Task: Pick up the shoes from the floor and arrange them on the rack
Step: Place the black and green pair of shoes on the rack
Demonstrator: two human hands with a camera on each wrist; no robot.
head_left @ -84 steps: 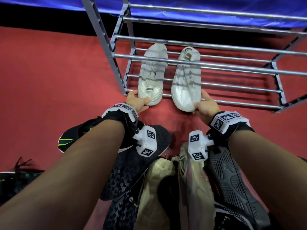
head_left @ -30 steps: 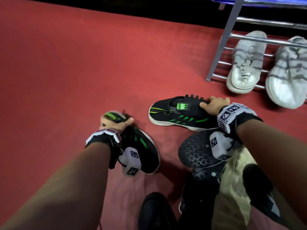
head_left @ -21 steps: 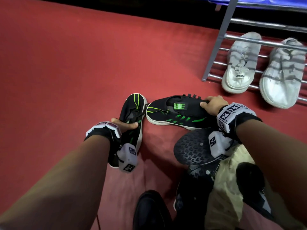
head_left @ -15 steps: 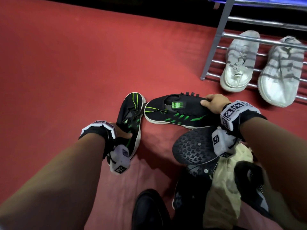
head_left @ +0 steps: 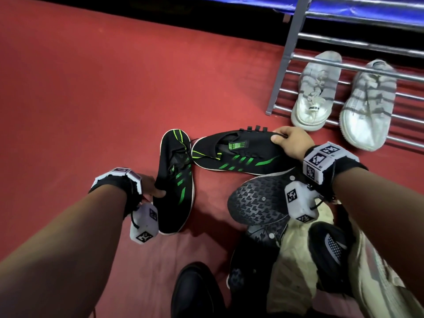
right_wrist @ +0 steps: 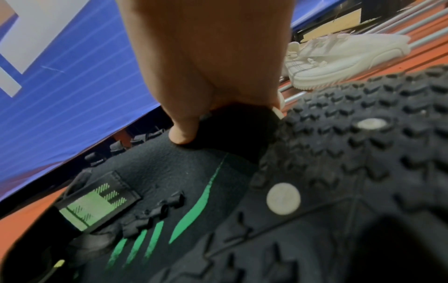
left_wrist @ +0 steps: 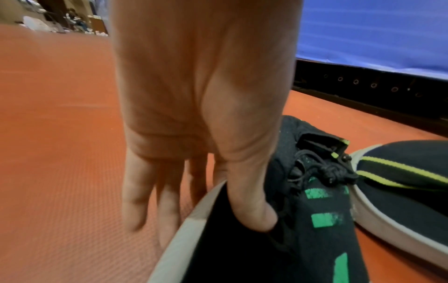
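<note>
1. Two black shoes with green stripes lay on the red floor (head_left: 96, 92), both well short of the rack (head_left: 278, 83) and to its near left
2. The left black shoe (head_left: 176, 187) lay farther from the rack, toe pointing away from the person; the left hand (head_left: 150, 187) gripped its heel collar, thumb (left_wrist: 252, 210) tucked inside the opening and the other fingers (left_wrist: 135, 201) down the outer side by the white sole edge
3. The right black shoe (head_left: 238, 154) lay crosswise between the first shoe and the rack, its toe touching or almost touching the first shoe's toe; the right hand (head_left: 290, 143) held its heel, thumb (right_wrist: 181, 134) pressed over the collar, the other fingers hidden behind the heel
4. Two white shoes sat side by side on the rack's lowest rails, heels toward the person: one (head_left: 316, 92) next to the rack's corner post, the other (head_left: 369, 104) just beside it, farther from the post
5. A pile of other shoes lay on the floor on the near side of the rack, close to the person: one black shoe turned sole-up (head_left: 259, 200) touching the right black shoe, a beige shoe (head_left: 291, 271), and more dark shoes whose number I could not tell
6. One dark shoe toe (head_left: 195, 290) showed at the bottom edge, farthest from the rack
7. A blue panel (head_left: 367, 10) stood behind the rack
</note>
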